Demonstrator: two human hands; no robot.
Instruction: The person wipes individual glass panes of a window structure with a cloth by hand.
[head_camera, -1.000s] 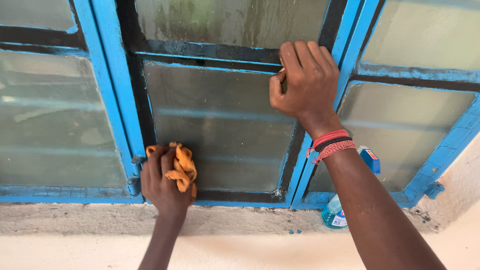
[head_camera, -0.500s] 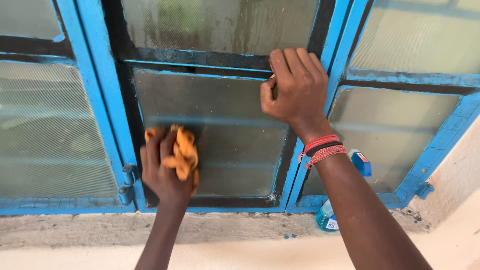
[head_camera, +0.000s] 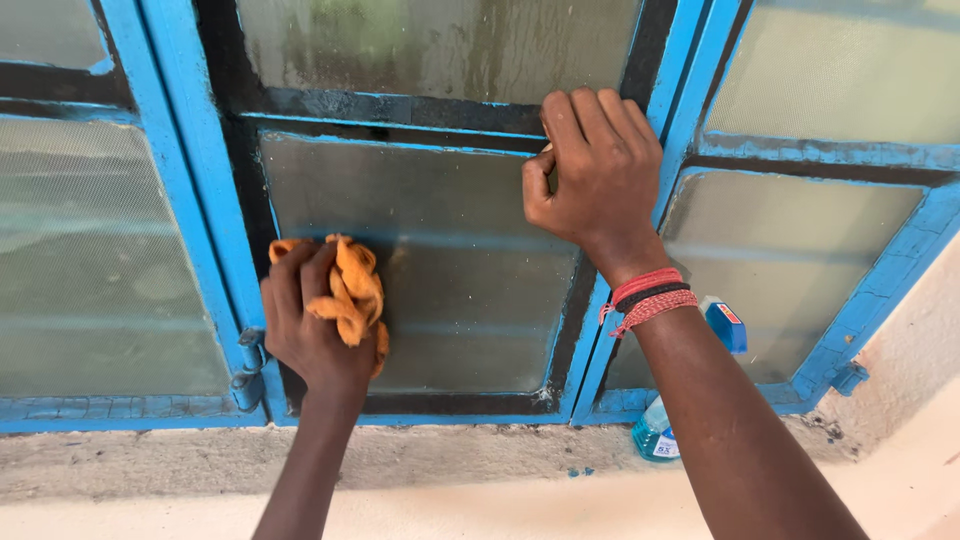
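Low in the middle of the frame the left hand (head_camera: 315, 330) presses a bunched orange cloth (head_camera: 350, 295) to the glass pane (head_camera: 470, 290), while the right hand (head_camera: 595, 175), curled into a fist, braces against the blue window frame (head_camera: 690, 100) near a spray bottle (head_camera: 665, 425).

You have bright, even daylight glowing through the frosted glass panes (head_camera: 440, 260), with no hard glare. Your arms cast only faint shadows on the pale sill (head_camera: 480, 460). Focus is sharp throughout, with frame lines bowing slightly at the edges.
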